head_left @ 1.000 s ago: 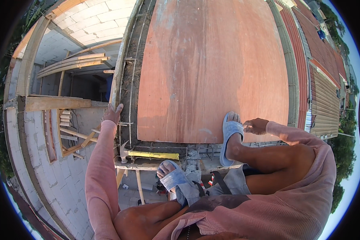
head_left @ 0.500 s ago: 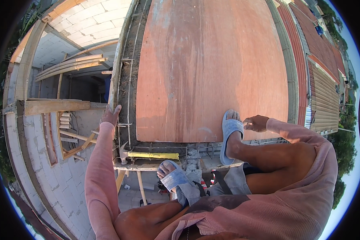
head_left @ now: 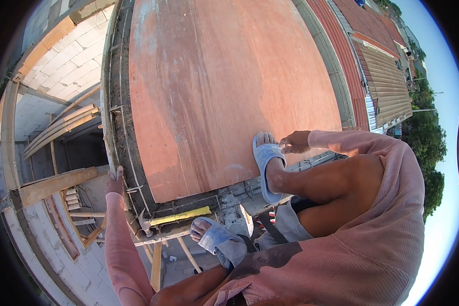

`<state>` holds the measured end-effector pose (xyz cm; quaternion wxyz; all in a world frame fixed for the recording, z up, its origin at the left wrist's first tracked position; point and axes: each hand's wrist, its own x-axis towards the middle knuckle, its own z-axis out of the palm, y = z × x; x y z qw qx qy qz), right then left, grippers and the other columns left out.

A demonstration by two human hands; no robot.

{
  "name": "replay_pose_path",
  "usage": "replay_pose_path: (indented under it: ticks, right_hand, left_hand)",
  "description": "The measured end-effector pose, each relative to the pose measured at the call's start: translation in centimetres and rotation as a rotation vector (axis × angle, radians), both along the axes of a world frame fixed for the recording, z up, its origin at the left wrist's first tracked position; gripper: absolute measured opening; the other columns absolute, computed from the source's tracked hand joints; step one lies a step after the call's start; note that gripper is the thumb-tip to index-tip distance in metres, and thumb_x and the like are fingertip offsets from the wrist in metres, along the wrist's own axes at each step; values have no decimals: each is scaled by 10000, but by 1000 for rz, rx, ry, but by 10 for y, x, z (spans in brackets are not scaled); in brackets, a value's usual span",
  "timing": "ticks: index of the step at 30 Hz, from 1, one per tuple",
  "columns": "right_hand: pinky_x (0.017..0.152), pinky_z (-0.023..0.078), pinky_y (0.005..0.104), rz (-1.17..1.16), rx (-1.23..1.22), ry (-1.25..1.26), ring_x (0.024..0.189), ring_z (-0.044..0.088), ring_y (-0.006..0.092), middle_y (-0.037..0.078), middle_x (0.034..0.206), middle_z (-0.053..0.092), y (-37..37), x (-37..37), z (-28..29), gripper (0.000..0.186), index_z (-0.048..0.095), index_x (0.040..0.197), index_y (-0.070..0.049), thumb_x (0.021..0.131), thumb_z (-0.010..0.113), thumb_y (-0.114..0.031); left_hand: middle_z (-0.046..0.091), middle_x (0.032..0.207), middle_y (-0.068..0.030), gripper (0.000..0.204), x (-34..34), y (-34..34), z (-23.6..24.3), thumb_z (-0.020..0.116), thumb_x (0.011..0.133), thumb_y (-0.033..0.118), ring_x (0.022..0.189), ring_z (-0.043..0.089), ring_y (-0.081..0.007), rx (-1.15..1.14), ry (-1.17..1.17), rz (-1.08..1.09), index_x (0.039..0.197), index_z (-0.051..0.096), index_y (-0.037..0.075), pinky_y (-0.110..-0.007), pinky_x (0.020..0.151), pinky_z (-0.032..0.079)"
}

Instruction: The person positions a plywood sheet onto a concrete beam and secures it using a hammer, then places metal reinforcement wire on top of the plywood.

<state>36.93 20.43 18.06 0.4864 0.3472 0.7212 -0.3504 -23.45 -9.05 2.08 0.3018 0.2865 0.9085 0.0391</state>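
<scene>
My left hand (head_left: 115, 181) is closed over the top of a rough wooden form board (head_left: 106, 104), some of its fingers hidden. To the right, my right hand (head_left: 296, 142) hangs just beside the toes of my raised foot, fingers loosely bent and apart, with nothing seen in them. That foot, in a blue-grey sandal (head_left: 265, 163), rests at the near edge of a large reddish plywood sheet (head_left: 224, 97). A claw hammer (head_left: 181, 215) with a yellow handle lies along the near ledge, between my left hand and my other sandal (head_left: 217, 235).
Steel bars (head_left: 125, 130) run in the trench between form board and plywood. Left of it drops an open space with bamboo poles (head_left: 64, 130), timber beams (head_left: 61, 184) and a block wall (head_left: 41, 239). Corrugated roofs (head_left: 385, 84) lie at the right, beyond a block ledge (head_left: 325, 51).
The view has turned, so the plywood and ledge now slant and sit further left. My left hand still grips the board, and my right stays by the raised foot.
</scene>
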Motion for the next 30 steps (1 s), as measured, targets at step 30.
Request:
replay_pose_path:
  ticks: [30]
  right_hand:
    - [1060,426,448,32,-28,-22,1263,548,355,168,1333,610,4,-15,0,563,494,1410,-98,1002,475,-485]
  left_hand:
    - [535,1393,-246,938,5,-4,14,426,858,794,1310,470,-448,-11,-20,58,1504,376,116,-495,1110,346]
